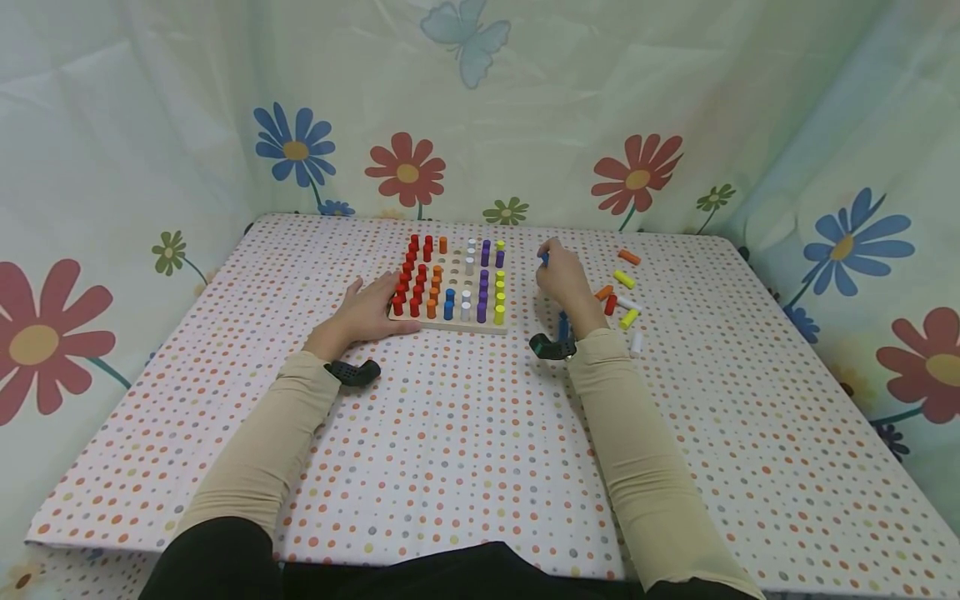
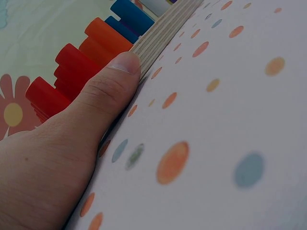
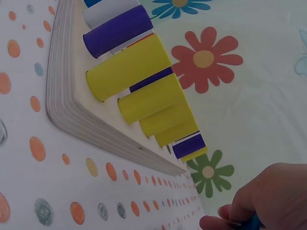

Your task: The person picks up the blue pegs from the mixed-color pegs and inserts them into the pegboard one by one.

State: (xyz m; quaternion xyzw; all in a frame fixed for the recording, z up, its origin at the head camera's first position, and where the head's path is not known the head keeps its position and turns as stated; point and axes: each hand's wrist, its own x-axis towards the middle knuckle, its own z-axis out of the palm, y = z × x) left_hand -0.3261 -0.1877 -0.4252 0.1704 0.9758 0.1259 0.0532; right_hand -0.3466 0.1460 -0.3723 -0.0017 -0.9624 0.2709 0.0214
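A wooden pegboard [image 1: 450, 324] carries columns of red, orange, blue, white, purple and yellow pegs, with bare holes among its middle columns. My left hand [image 1: 366, 313] rests at its near left corner. In the left wrist view, the straight thumb [image 2: 108, 88] lies along the board's layered edge, just below the red pegs [image 2: 79, 67]. To the right of the board, above the table, my right hand [image 1: 564, 275] pinches a blue peg [image 1: 543, 258]. Only a bit of that peg shows in the right wrist view, below the curled fingers [image 3: 220, 223].
Loose orange, yellow, red and white pegs lie right of my right hand, among them a yellow peg [image 1: 624, 279] and an orange peg [image 1: 629, 257]. Several blue pegs [image 1: 563, 324] lie beside my right wrist. A dotted cloth [image 1: 450, 433] covers the table; flowered curtains [image 1: 525, 108] surround it.
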